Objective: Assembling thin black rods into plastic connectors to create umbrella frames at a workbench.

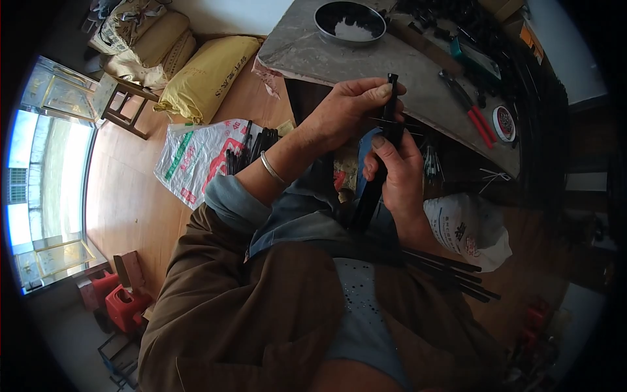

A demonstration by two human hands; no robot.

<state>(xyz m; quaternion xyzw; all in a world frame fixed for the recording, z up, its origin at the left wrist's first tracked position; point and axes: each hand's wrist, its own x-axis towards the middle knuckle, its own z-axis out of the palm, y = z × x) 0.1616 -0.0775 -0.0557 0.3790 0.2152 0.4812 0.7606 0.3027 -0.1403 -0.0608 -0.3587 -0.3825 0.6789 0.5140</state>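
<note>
A long black rod (pixel 370 199) stands tilted in front of me, with a slim, flared, handle-like piece (pixel 392 80) at its upper end. My left hand (pixel 356 108) is closed on that upper piece, the thumb pressed against its side. Lower down, the fingers of my right hand (pixel 400 173) wrap round the rod's thicker part. Between the hands a thin dark crosspiece juts out sideways. The rod's lower end runs down into the dark over my lap. Several long black strips (pixel 457 274) lie by my right thigh.
On the grey table (pixel 418 72) are a bowl (pixel 349 40) of white powder, red-handled pliers (pixel 480 124), a round tin (pixel 504 124) and dark parts. Black rods lie on a printed sack (pixel 186 160) at left. A white bag (pixel 467 228) sits at right, yellow sacks (pixel 209 75) behind.
</note>
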